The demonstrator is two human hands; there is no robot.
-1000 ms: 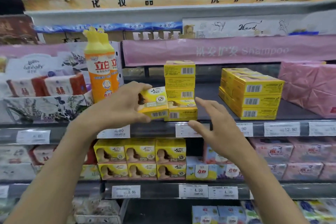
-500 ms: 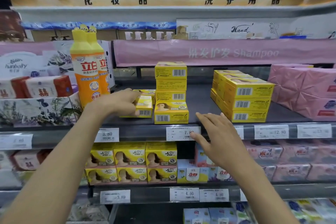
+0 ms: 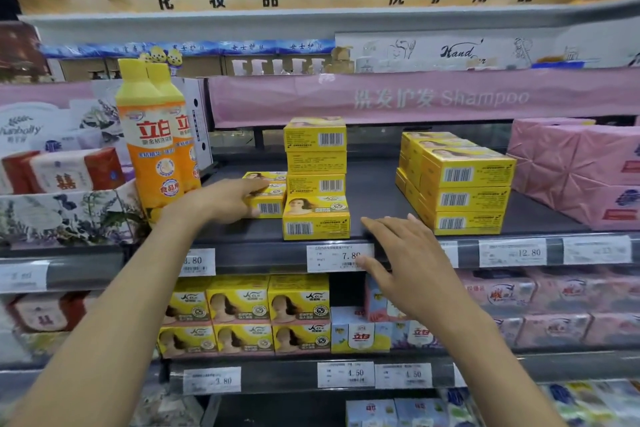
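A second ago your left hand (image 3: 225, 199) held the small yellow box (image 3: 268, 207) up in the air in front of the tall stack (image 3: 315, 163) of yellow boxes. Now the box sits on the shelf (image 3: 374, 191), just left of the tall stack. Your fingers lie over its top and your thumb is on its front, so you are holding it. Your right hand (image 3: 405, 260) was up beside the tall stack. Now it is lower, down and to the right of the stack at the shelf's front edge, with fingers straight and nothing in it. Your left hand hides the left side of the small box. Another yellow box (image 3: 265, 177) shows just behind it, and you cannot tell if the two touch. Your right thumb covers the end of the price tag (image 3: 332, 256) below the tall stack, and you cannot tell if the fingertips touch the shelf. Left of the tall stack, the orange bottles (image 3: 156, 149) stand close by your left wrist, so room there is tight. Right of the stack is bare dark shelf, open as far as the pile of yellow boxes (image 3: 457, 184). The pink packs (image 3: 575, 170) lie right of that pile.
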